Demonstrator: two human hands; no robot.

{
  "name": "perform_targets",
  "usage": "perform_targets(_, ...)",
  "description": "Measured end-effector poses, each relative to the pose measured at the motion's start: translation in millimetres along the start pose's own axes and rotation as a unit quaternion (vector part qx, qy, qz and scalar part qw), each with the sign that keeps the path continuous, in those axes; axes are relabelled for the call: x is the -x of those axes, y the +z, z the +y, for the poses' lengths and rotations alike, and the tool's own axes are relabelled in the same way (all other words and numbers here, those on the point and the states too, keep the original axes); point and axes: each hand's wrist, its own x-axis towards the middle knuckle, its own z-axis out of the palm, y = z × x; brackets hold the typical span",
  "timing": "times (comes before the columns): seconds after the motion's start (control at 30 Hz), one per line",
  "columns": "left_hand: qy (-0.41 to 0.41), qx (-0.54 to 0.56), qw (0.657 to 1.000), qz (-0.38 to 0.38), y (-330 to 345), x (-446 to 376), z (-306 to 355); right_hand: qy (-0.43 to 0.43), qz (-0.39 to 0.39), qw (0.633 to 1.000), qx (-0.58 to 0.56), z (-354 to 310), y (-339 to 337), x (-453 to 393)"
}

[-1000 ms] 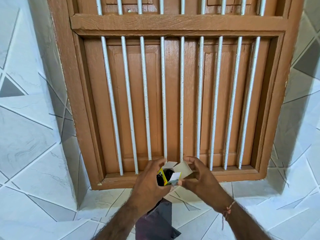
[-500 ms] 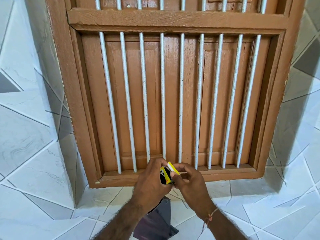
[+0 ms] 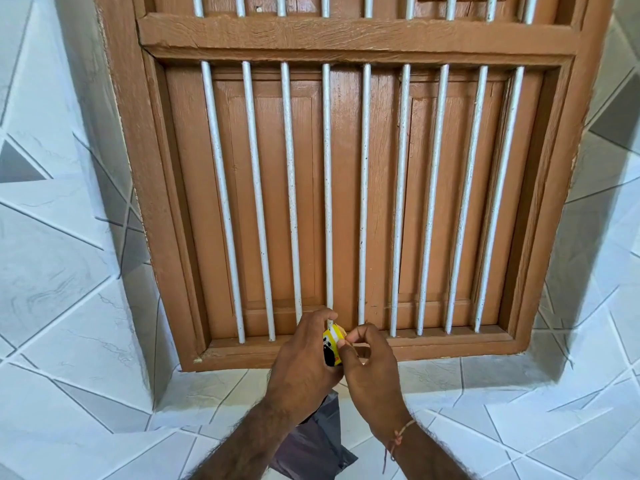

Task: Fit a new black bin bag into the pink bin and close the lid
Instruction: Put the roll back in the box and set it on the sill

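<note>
Left hand (image 3: 304,362) grips small yellow box (image 3: 331,346); right hand (image 3: 369,372) pinches its flap. Print on box unreadable. Dark bag (image 3: 311,445) hangs below.

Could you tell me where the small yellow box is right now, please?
In the head view, the small yellow box sits low at centre, gripped between the left hand and right hand, before the window sill.

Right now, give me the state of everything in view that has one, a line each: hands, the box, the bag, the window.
Left hand: grips the yellow box.
Right hand: fingertips pinch at the box's top end.
Yellow box: held up between both hands, flaps folded in.
Black bin bag: hangs loose below the left hand, not unfolded.
Wooden shutters: closed behind the white bars.
Pink bin: not in view.
</note>
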Motion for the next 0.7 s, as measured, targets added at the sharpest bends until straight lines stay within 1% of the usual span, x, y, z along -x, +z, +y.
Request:
perform_targets(0.17, 0.002, 0.014, 1.0, 0.01, 0, 1, 0, -0.048, 0.033, 0.997, 0.047, -6, 3, 7)
perform_targets(0.33, 0.003, 0.002, 1.0, 0.013, -2, 0, -1, -0.11, 0.003, 0.988, 0.107, -1, 0, 11)
perform_targets(0.43, 0.023, -0.016, 1.0, 0.004, -1, 1, -2, -0.111, -0.013, 0.986, 0.123, -3, -2, 11)
perform_targets(0.57, 0.058, -0.039, 0.998, 0.009, -1, 2, -3, -0.144, -0.028, 0.976, 0.159, -7, -3, 9)
perform_targets(0.7, 0.047, -0.041, 0.998, 0.013, -3, 0, -1, -0.13, -0.036, 0.982, 0.133, -6, -4, 7)
